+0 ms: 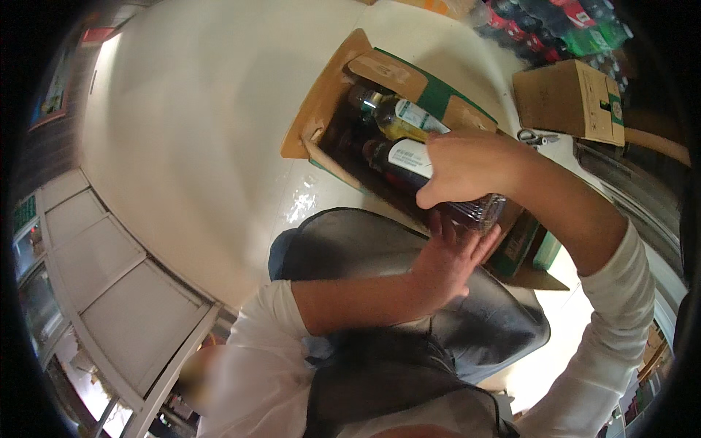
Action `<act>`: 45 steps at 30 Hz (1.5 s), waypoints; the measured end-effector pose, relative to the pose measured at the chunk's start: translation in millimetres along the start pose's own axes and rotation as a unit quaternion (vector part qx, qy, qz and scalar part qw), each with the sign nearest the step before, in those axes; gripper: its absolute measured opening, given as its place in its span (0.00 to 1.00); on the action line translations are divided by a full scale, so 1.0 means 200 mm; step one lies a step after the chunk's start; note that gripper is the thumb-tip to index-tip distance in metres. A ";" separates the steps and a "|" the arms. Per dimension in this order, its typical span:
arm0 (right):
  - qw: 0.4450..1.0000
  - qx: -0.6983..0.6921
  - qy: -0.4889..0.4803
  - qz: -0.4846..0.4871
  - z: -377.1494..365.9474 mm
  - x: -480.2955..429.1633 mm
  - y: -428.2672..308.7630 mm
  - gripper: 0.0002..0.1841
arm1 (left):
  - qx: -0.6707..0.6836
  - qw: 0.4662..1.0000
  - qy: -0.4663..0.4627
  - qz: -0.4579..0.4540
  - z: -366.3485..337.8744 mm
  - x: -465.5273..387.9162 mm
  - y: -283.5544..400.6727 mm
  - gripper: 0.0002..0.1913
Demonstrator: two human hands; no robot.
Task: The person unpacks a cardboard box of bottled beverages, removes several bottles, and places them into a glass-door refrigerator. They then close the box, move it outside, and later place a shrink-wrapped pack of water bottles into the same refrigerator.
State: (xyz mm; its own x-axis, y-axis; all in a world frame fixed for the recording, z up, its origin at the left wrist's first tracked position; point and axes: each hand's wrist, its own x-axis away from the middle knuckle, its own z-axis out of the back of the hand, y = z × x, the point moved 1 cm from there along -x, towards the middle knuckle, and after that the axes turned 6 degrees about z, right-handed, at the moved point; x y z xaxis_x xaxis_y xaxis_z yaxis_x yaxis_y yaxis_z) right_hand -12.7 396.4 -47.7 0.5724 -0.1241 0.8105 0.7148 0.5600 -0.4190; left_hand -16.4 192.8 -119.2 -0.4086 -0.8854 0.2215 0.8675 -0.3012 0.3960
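Observation:
An open cardboard carton (323, 112) with green panels lies in front of my knees, with bottles on their sides in it. My right hand (471, 164) reaches over from the right and is closed around a dark bottle (386, 156) with a white label; its ridged base points toward me. Beside it rests a bottle of yellow liquid (397, 117) with a pale label, partly covered by that hand. My left hand (449, 263) is at the near side of the carton, fingers spread beside the dark bottle's base. Whether they touch it is unclear.
Scissors (534, 138) lie on the floor by a closed cardboard box (553, 101) at the right. Shrink-wrapped soft-drink bottles (564, 33) stand at the top right. White cabinet panels (115, 274) line the left. Pale floor (186, 137) stretches between.

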 end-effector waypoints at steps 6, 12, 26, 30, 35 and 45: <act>0.986 -0.005 0.166 0.027 -0.39 -0.48 -0.02 0.38 | -0.038 0.999 -0.008 0.035 -0.11 -0.02 0.06 0.65; 0.982 -0.023 0.185 0.014 -0.49 -0.49 0.09 0.43 | 0.002 0.998 0.029 0.052 -0.17 -0.01 0.07 0.64; 0.850 0.262 0.457 -0.005 -0.54 -0.44 0.21 0.51 | 0.044 0.997 0.037 0.055 -0.17 0.04 0.11 0.41; 0.866 0.253 0.429 0.037 -0.50 -0.39 0.25 0.46 | 0.041 0.997 0.044 0.057 -0.15 0.01 0.11 0.48; 0.866 0.213 0.446 0.072 -0.51 -0.40 0.28 0.44 | 0.034 0.998 0.024 0.045 -0.14 -0.03 0.08 0.61; 0.869 0.298 0.393 0.030 -0.60 -0.44 0.24 0.42 | -0.003 0.999 -0.006 0.035 -0.11 -0.01 0.08 0.61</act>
State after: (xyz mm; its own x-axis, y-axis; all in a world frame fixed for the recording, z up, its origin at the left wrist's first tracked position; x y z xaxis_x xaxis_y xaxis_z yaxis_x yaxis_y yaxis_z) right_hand 19.1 335.8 -188.1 0.8664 -0.4708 0.1665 0.4734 0.8805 0.0261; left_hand 4.7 182.9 -133.0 -0.3499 -0.9003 0.2587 0.8959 -0.2409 0.3734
